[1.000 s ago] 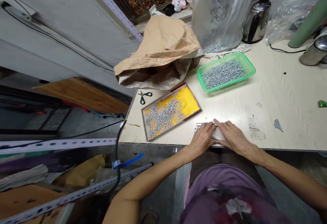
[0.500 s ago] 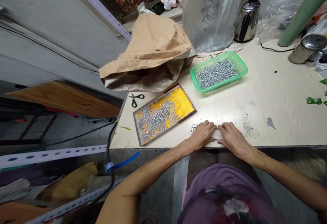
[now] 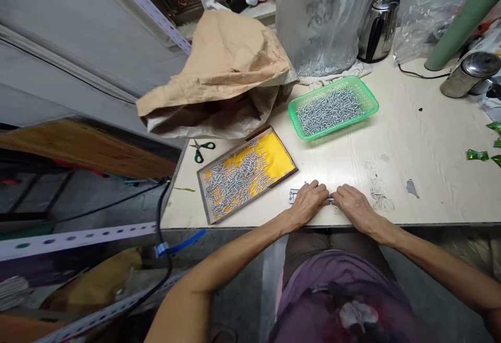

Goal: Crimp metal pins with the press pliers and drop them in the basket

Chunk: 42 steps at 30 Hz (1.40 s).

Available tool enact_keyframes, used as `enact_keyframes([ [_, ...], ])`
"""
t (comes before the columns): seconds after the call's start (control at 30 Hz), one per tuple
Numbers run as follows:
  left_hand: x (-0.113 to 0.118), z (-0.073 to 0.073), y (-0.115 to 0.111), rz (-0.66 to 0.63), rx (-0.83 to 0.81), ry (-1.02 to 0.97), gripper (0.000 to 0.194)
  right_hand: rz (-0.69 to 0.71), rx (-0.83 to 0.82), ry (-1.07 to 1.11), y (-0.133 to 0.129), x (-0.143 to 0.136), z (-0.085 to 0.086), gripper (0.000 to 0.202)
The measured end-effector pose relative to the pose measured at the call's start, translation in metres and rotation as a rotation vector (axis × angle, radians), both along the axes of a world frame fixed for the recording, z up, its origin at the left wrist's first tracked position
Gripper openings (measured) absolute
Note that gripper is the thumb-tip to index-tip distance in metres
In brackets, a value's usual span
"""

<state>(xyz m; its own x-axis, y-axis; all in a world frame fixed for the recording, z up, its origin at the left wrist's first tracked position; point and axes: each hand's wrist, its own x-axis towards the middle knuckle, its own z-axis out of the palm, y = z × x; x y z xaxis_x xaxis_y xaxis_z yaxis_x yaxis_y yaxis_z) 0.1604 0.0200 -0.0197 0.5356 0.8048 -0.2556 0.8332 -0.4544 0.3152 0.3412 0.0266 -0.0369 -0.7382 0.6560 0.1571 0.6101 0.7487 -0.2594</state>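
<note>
Near the table's front edge, my left hand (image 3: 311,200) is closed over a narrow flat metal piece (image 3: 293,196) with holes in its end. That end sticks out to the left of the fingers; most of the rest is covered, and its exact kind does not show. Close on the right, my right hand (image 3: 354,206) is closed on the other end of the piece. A short stretch of metal shows between the two hands. Up and left of them lies a shallow tray (image 3: 250,206) with a yellow bottom, strewn with small silver screw-like pins (image 3: 235,184).
Behind the tray stands a green basket (image 3: 332,133) of similar pins. A brown paper bag (image 3: 227,56), scissors (image 3: 199,150), a clear plastic bag (image 3: 323,19) and a steel kettle (image 3: 378,27) are around it. Green-wrapped sweets (image 3: 477,155) lie at right.
Both hands have pressed lower and closed tighter on the metal piece, whose broad face between them now shows only as a thin strip. The view has shifted slightly.
</note>
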Motion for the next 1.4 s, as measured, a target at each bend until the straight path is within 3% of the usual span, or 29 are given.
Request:
enact_keyframes([
  [0.07, -0.002, -0.003, -0.007, 0.021, 0.040, -0.020, 0.024, -0.012, -0.043, 0.026, 0.003, 0.005, 0.002, 0.007],
  [0.17, -0.002, -0.012, -0.026, 0.085, 0.160, -0.106, 0.038, 0.015, -0.116, 0.060, 0.010, 0.015, 0.008, 0.041],
  [0.23, 0.001, -0.019, -0.043, 0.119, 0.237, -0.174, 0.041, 0.024, -0.130, 0.061, 0.016, 0.021, 0.011, 0.047],
  [0.43, 0.021, -0.035, -0.078, 0.109, 0.256, -0.310, 0.046, -0.067, -0.085, 0.027, 0.038, 0.012, 0.002, 0.017],
  [0.57, 0.024, -0.033, -0.081, 0.089, 0.218, -0.346, 0.042, -0.095, -0.101, 0.014, 0.066, 0.003, 0.000, 0.014],
  [0.67, 0.023, -0.028, -0.080, 0.087, 0.195, -0.365, 0.044, -0.068, -0.076, -0.002, 0.073, -0.007, 0.011, 0.011],
  [0.73, 0.023, -0.026, -0.079, 0.099, 0.169, -0.370, 0.047, 0.034, -0.060, -0.016, 0.064, -0.021, 0.021, 0.012],
  [0.83, 0.025, -0.029, -0.080, 0.132, 0.090, -0.365, 0.050, 0.325, -0.113, -0.049, 0.041, -0.053, 0.031, 0.011],
  [0.9, 0.026, -0.035, -0.082, 0.145, 0.047, -0.358, 0.051, 0.496, -0.141, -0.129, 0.027, -0.076, 0.031, 0.010],
  [1.0, 0.027, -0.046, -0.083, 0.142, 0.054, -0.348, 0.054, 0.595, -0.114, -0.235, 0.018, -0.102, 0.020, 0.011],
  [1.1, 0.029, -0.053, -0.083, 0.119, 0.093, -0.352, 0.057, 0.560, -0.063, -0.236, 0.019, -0.116, 0.011, 0.015],
  [1.2, 0.028, -0.048, -0.081, 0.045, 0.159, -0.399, 0.055, 0.469, -0.018, -0.053, 0.025, -0.114, 0.017, 0.020],
  [1.3, 0.014, -0.029, -0.071, 0.019, 0.334, -0.460, 0.039, 0.316, 0.073, 0.319, 0.043, -0.098, 0.048, 0.021],
  [1.4, -0.024, -0.009, -0.046, 0.223, 0.570, -0.421, 0.027, 0.092, 0.195, 0.507, 0.081, -0.073, 0.088, 0.018],
])
